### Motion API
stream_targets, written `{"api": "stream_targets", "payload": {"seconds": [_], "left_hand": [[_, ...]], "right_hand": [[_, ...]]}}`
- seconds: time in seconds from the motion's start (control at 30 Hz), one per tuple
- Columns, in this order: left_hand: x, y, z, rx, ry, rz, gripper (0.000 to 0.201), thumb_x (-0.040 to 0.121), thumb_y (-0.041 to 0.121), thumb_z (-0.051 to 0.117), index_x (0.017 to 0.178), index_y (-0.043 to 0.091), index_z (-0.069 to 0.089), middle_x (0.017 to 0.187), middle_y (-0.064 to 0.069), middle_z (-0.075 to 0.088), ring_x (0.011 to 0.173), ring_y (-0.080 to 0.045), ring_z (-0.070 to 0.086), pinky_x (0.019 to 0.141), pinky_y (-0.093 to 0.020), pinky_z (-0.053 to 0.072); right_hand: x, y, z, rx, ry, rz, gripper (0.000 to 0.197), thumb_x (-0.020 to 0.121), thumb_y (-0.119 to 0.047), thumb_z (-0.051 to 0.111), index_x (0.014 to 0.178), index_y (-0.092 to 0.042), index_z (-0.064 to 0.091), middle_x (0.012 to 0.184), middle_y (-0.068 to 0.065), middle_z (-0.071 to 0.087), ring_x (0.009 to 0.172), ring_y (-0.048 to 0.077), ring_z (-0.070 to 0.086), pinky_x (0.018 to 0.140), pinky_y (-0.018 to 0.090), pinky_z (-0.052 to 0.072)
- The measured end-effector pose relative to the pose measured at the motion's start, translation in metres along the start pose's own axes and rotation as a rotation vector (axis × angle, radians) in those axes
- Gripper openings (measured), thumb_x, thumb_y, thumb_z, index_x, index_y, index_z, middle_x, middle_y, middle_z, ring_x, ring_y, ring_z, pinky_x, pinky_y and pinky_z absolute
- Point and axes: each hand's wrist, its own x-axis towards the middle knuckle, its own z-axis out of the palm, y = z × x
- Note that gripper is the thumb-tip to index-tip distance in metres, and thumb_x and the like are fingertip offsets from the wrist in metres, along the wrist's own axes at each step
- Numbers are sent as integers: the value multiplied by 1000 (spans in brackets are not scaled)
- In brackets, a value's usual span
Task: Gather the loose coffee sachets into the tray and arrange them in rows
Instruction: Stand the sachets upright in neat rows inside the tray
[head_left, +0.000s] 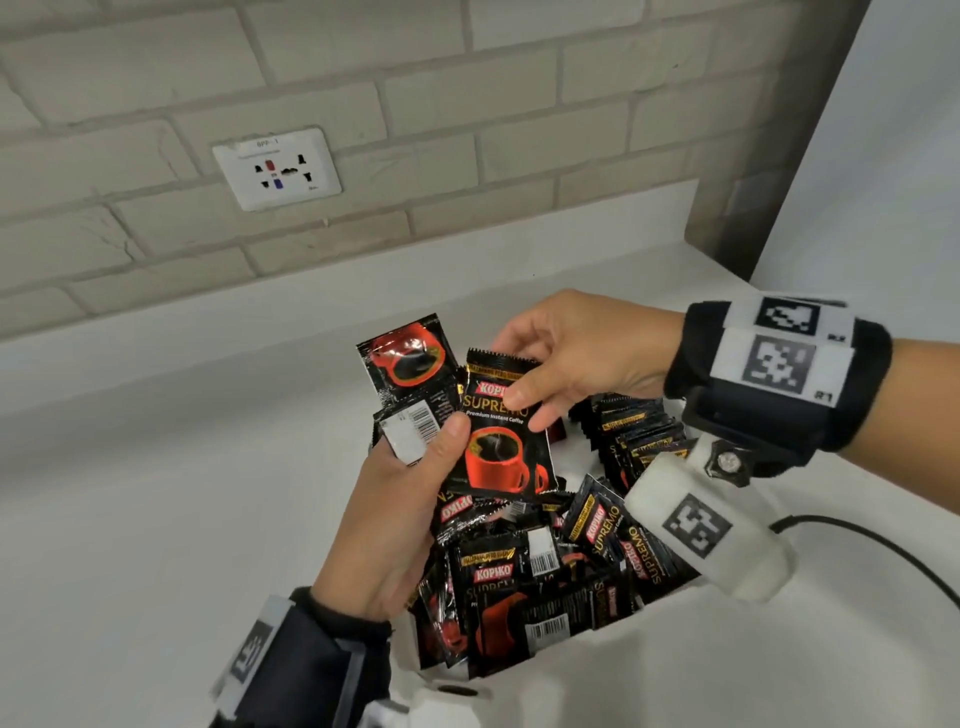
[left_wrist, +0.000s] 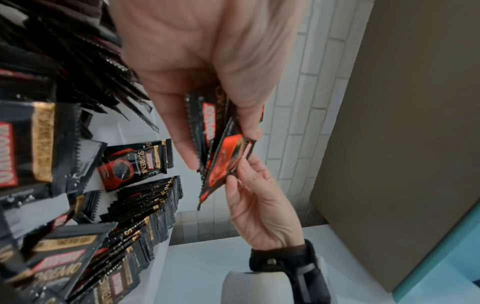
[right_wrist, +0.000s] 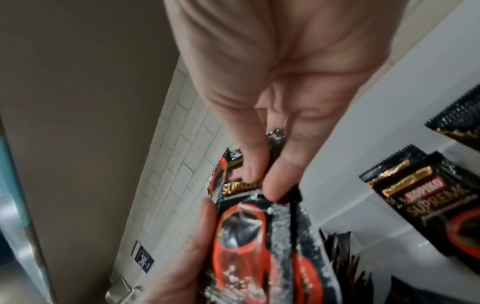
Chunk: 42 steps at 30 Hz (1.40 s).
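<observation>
While left hand grips several sachets, right hand pinches 1 sachet

1. The white counter lies bare to the left of the tray, giving open passage from that side
2. Loose sachets heap across the tray's near part, with a standing row packed at its right
3. Both hands, left hand and right hand, hold sachets above the heap, blocking it from above
4. The brick wall closes the back
5. A brown panel closes the far right corner
</observation>
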Motion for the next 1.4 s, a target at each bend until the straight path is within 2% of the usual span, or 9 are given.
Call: {"api": "stream_targets", "payload": {"seconds": [0.2,0.4,0.5,0.67,0.83,1.0,1.1,1.3,1.4], "left_hand": [[-1,-2,-1,-79,-3,13,41,69,11,62,110,8,62,94,-12,72,75,-20,70,54,-27,54],[0,-4,-3,5,42,59,45,66,5,65,110,4,61,101,-16,71,89,-30,69,72,-37,58],[-1,-2,-2,35,15,73,42,66,4,65,108,7,62,100,-13,72,89,-28,69,73,-36,58],[2,-4,4,77,59,113,45,68,15,65,113,9,61,105,-10,71,95,-26,68,81,-40,55],[7,-2,-5,16,185,142,40,73,23,60,107,1,62,88,-8,74,77,-21,70,64,-33,58],[6,8,-14,16,241,208,17,80,18,57,96,12,63,81,-1,74,70,-15,70,62,-29,58],[4,11,-13,42,229,234,19,75,21,58,93,17,63,82,0,74,70,-14,70,62,-28,58],[3,11,-17,42,234,236,24,72,23,59,94,15,63,82,-1,74,70,-14,69,59,-28,57],[3,11,-19,33,240,224,25,72,24,59,95,14,63,82,-1,74,70,-14,69,57,-27,57]], "right_hand": [[-3,1,3,211,19,60,35,82,15,52,111,-5,55,105,6,58,76,20,63,54,26,57],[-8,2,9,-130,-26,20,42,90,1,51,129,-14,50,119,3,56,90,27,64,58,33,57],[-10,-1,5,-420,-28,-94,36,92,-7,51,128,-14,52,106,2,64,77,6,64,62,17,54],[-7,-5,-2,-633,58,-169,32,88,-10,58,119,-14,60,111,-1,65,98,11,60,91,24,43],[8,3,-25,-704,155,-95,27,84,-11,64,111,-12,61,98,-2,62,78,8,55,74,21,44],[32,16,-27,-980,133,12,33,89,-12,58,121,-10,54,115,4,58,99,18,53,83,25,41],[48,25,-16,-1113,66,45,28,90,-9,53,118,-9,54,116,7,59,97,21,55,76,25,40],[69,31,-8,-1310,25,65,26,85,-3,55,111,0,60,111,17,63,85,32,62,53,24,36],[76,28,-7,-1371,22,91,16,84,0,56,98,3,61,91,18,61,56,22,45,44,20,29]]}}
